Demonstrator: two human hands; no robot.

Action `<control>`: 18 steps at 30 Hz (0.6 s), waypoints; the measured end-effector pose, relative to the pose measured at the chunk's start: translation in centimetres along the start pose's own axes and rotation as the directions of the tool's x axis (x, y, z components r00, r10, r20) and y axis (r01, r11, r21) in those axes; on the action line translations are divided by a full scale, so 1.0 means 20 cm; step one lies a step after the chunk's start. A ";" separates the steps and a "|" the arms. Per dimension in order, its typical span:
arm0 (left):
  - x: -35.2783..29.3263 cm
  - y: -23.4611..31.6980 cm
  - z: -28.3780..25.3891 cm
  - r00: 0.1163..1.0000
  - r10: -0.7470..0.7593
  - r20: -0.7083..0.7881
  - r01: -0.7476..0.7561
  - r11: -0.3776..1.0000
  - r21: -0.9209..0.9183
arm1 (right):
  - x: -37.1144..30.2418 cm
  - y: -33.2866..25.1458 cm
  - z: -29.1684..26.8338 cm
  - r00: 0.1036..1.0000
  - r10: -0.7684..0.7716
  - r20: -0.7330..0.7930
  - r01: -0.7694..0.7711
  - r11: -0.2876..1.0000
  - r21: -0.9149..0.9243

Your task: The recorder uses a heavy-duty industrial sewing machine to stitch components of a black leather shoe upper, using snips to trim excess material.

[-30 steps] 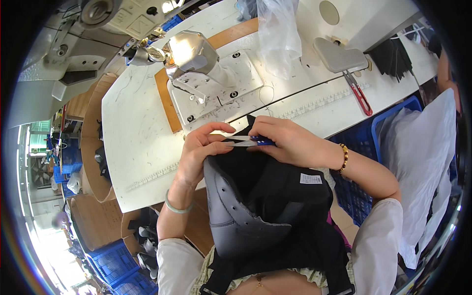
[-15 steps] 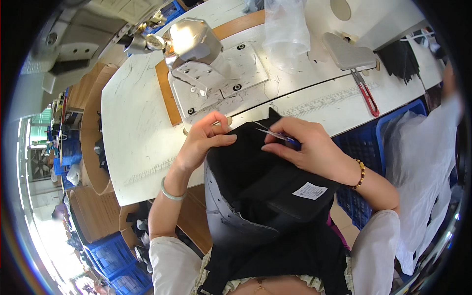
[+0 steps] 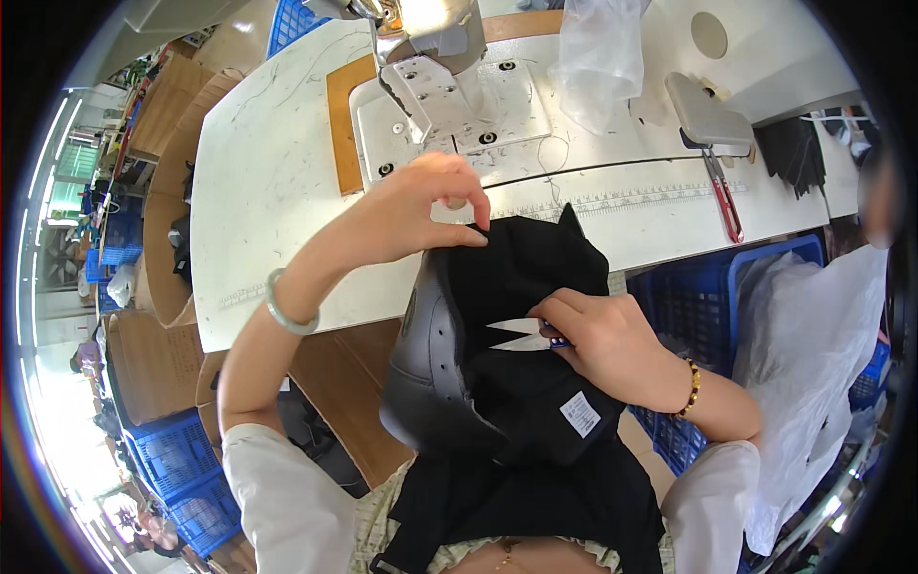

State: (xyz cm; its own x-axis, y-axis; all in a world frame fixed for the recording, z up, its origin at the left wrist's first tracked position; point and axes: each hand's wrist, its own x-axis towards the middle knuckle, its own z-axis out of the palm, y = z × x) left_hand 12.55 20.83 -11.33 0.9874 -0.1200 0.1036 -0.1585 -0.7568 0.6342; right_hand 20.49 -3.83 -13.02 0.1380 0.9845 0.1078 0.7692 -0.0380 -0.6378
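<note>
The person sits close against the white tabletop (image 3: 268,191), with a black fabric cap with a grey stiff brim (image 3: 507,354) held over the lap, just off the tabletop's near edge. The left hand (image 3: 421,206) is raised above the cap's top edge, fingers curled together and pinching the black cloth there between thumb and fingertips. The right hand (image 3: 602,335) rests on the cap's crown, closed around small silver thread snips with a blue grip (image 3: 524,335), whose pointed blades stand a little apart and lie flat against the dark fabric, pointing toward the brim. A small white label (image 3: 580,413) shows on the cloth just below that hand. Behind the hands, a grey sewing machine head with a bright lamp (image 3: 430,38) stands over its metal plate, set into the tabletop, and a printed ruler strip (image 3: 631,198) runs along the surface just beyond the cap, partly covered by it. Farther right lie long scissors with red handles (image 3: 725,196), a flat grey pad (image 3: 708,113) and a crumpled clear plastic bag (image 3: 598,57). To the right of the lap stands a blue plastic crate (image 3: 708,306), partly hidden by the right forearm and by a large pale plastic sheet (image 3: 822,344). Brown cardboard boxes (image 3: 163,249) crowd the floor to the left.
</note>
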 end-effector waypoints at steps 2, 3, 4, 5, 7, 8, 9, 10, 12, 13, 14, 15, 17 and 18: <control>0.03 0.13 -0.06 0.998 0.066 -0.004 -0.066 0.994 0.087 | 0.00 0.00 0.00 1.000 0.004 0.003 -0.004 1.000 -0.013; 0.04 0.21 -0.07 0.998 -0.035 0.057 0.039 0.997 -0.074 | 0.00 -0.01 0.00 1.000 0.004 -0.012 -0.004 1.000 -0.020; 0.04 0.28 -0.07 0.983 -0.126 0.134 0.154 0.963 -0.223 | 0.01 -0.01 0.01 1.000 0.001 -0.027 -0.002 1.000 -0.024; 0.04 0.31 -0.06 0.949 -0.211 0.235 0.265 0.936 -0.232 | 0.01 -0.03 0.02 1.000 0.006 -0.026 -0.006 1.000 -0.023; 0.03 0.29 -0.03 0.912 -0.295 0.283 0.352 0.919 -0.176 | 0.01 -0.06 0.03 0.995 0.027 -0.099 -0.045 0.982 -0.183; 0.02 0.27 -0.01 0.867 -0.374 0.329 0.429 0.896 -0.114 | 0.01 -0.08 0.02 0.995 0.026 -0.093 -0.042 0.982 -0.182; 0.03 0.24 -0.02 0.858 -0.350 0.376 0.418 0.901 -0.115 | 0.03 -0.11 -0.02 0.985 0.061 -0.163 -0.105 0.956 -0.275; 0.03 0.23 -0.01 0.857 -0.352 0.376 0.421 0.899 -0.118 | 0.04 -0.11 -0.03 0.968 0.088 -0.236 -0.171 0.917 -0.360; 0.04 0.22 0.01 0.855 -0.343 0.390 0.401 0.913 -0.075 | 0.03 -0.08 -0.01 0.970 0.098 -0.221 -0.184 0.894 -0.408; 0.05 0.21 0.01 0.853 -0.343 0.394 0.404 0.911 -0.080 | 0.04 -0.08 -0.02 0.972 0.096 -0.212 -0.184 0.875 -0.447; 0.07 0.22 0.01 0.840 -0.360 0.405 0.409 0.912 -0.039 | 0.04 -0.07 -0.02 0.975 0.095 -0.203 -0.184 0.854 -0.486; 0.09 0.22 0.01 0.829 -0.375 0.415 0.412 0.911 0.002 | 0.04 -0.06 -0.01 0.975 0.099 -0.199 -0.185 0.855 -0.484; 0.08 0.18 0.06 0.879 -0.294 0.375 0.299 0.953 0.046 | 0.04 -0.05 0.00 0.983 0.061 -0.172 -0.154 0.784 -0.601; 0.08 0.17 0.07 0.919 -0.206 0.335 0.183 0.978 0.098 | 0.04 -0.04 -0.01 0.984 0.065 -0.167 -0.154 0.785 -0.600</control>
State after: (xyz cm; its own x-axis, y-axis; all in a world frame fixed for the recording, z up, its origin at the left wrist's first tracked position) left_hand 13.65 17.10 -10.08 0.9413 -0.1695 -0.2920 0.0263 -0.8255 0.5638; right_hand 20.11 -2.98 -12.36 0.2898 0.9375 0.1926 0.9571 -0.2836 -0.0596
